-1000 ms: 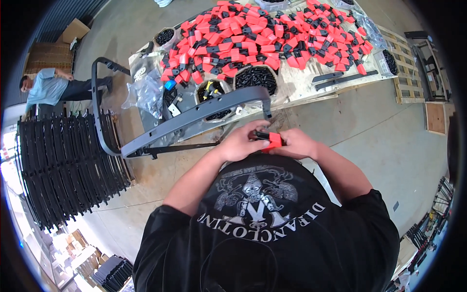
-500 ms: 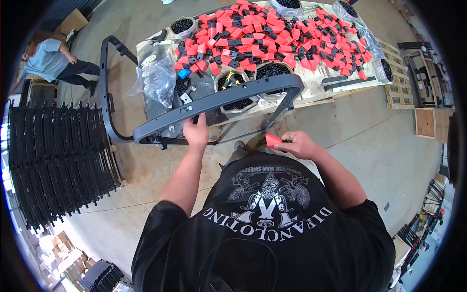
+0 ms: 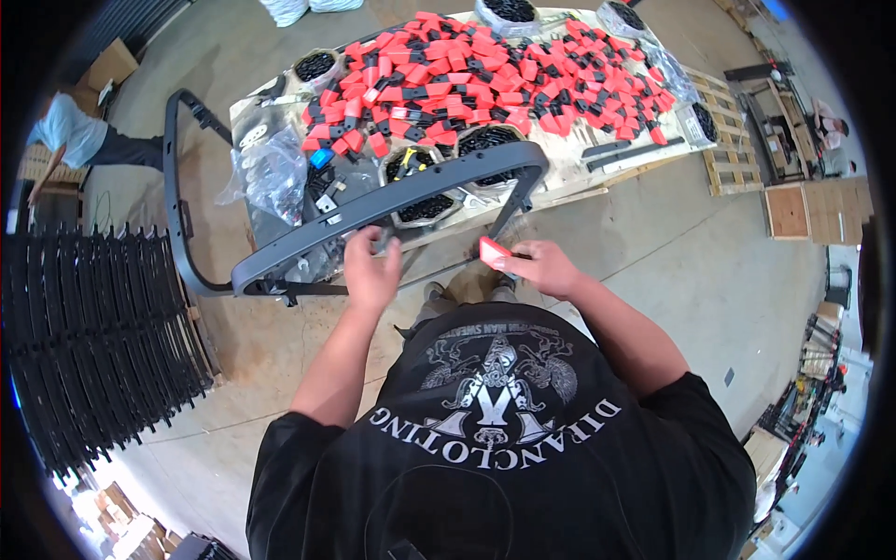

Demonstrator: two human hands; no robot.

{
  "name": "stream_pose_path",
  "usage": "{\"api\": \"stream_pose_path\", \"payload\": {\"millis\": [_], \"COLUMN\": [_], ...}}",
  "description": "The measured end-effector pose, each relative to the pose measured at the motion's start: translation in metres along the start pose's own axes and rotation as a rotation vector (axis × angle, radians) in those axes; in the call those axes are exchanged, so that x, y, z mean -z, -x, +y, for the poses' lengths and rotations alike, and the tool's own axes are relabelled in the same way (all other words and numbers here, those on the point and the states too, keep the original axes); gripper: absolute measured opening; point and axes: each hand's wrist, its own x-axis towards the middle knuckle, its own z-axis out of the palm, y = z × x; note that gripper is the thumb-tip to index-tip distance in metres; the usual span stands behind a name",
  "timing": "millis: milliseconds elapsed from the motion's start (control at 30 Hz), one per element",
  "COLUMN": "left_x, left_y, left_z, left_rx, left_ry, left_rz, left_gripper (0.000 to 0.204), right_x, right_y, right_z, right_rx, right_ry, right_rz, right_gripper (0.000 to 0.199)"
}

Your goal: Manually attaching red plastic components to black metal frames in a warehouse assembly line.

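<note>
A long curved dark grey plastic frame (image 3: pixel 411 196) lies across the near edge of a low table (image 3: pixel 569 177). My left hand (image 3: pixel 371 269) grips the frame's near rail around its middle. My right hand (image 3: pixel 541 269) holds a small red plastic piece (image 3: pixel 493 251) just below the frame's right bend, apart from it. A big heap of red and black pieces (image 3: pixel 485 79) covers the table behind the frame.
Round tubs of black parts (image 3: pixel 509 9) stand around the heap, and clear plastic bags (image 3: pixel 271 173) lie at the table's left. A stack of black frames (image 3: pixel 89 345) fills the floor at left. Another person (image 3: pixel 75 140) crouches far left. Wooden pallets (image 3: pixel 803 205) sit at right.
My left hand left the red piece, reached out and took hold of the grey frame. The frame has swung so its left arm points further up. My right hand keeps the red piece.
</note>
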Motion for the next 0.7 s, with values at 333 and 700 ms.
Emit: {"api": "stream_pose_path", "payload": {"millis": [333, 700], "left_x": [-0.065, -0.143], "left_y": [0.029, 0.056], "left_z": [0.143, 0.154], "left_rx": [-0.194, 0.074], "left_ry": [-0.185, 0.025], "left_rz": [-0.571, -0.413], "left_gripper": [0.054, 0.022], "right_x": [0.037, 0.079], "right_y": [-0.029, -0.048], "right_z": [0.019, 0.148], "right_rx": [-0.153, -0.227], "right_ry": [-0.884, -1.147], "right_rz": [-0.621, -0.59], "right_gripper": [0.031, 0.025]}}
